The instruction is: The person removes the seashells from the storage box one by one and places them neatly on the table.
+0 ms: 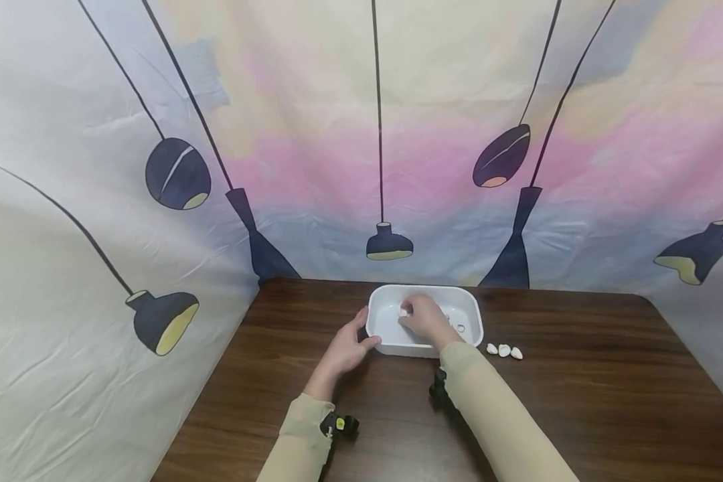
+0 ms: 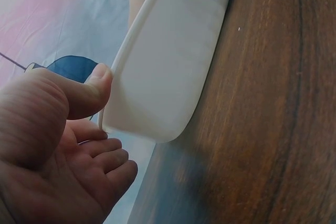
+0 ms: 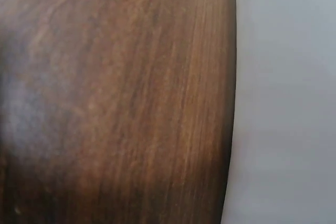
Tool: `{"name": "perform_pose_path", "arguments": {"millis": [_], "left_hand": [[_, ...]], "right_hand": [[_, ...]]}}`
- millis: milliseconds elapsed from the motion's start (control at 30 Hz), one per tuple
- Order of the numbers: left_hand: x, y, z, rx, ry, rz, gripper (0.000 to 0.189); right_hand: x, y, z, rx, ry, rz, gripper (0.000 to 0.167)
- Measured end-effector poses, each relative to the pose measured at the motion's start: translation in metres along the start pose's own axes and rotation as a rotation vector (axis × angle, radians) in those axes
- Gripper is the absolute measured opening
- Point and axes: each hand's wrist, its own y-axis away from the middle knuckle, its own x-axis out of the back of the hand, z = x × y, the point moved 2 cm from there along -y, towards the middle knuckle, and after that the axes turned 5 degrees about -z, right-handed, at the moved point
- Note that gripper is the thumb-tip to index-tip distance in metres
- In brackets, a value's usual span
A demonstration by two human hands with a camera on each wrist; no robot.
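- Brown table [image 1: 590,402] bears a white tray [image 1: 406,350].
- Left hand [image 1: 345,347] grips its near-left corner.
- Right hand [image 1: 428,318] pinches a small white piece [image 1: 403,312] inside it; a slack pinch could drop it.

I count my two hands [image 1: 346,348] [image 1: 426,318], two wrist cameras [image 1: 345,425] [image 1: 438,389], one white tray [image 1: 387,329] at centre frame, three white pieces [image 1: 504,350] right of it, one brown table [image 1: 391,422] and seven printed lamps [image 1: 389,245] spread left to right.
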Motion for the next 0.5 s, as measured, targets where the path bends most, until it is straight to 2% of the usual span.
{"name": "perform_pose_path", "arguments": {"millis": [100, 300, 500], "left_hand": [[0.0, 0.001, 0.0, 0.004, 0.0, -0.004, 0.074], [0.0, 0.002, 0.001, 0.014, 0.017, -0.006, 0.074], [0.0, 0.002, 0.001, 0.02, 0.005, 0.004, 0.075]], "right_hand": [[0.003, 0.002, 0.0, 0.011, -0.027, 0.008, 0.031], [0.015, 0.01, 0.005, 0.045, -0.153, 0.023, 0.032], [0.029, 0.021, 0.015, 0.098, -0.191, 0.049, 0.035]]}}
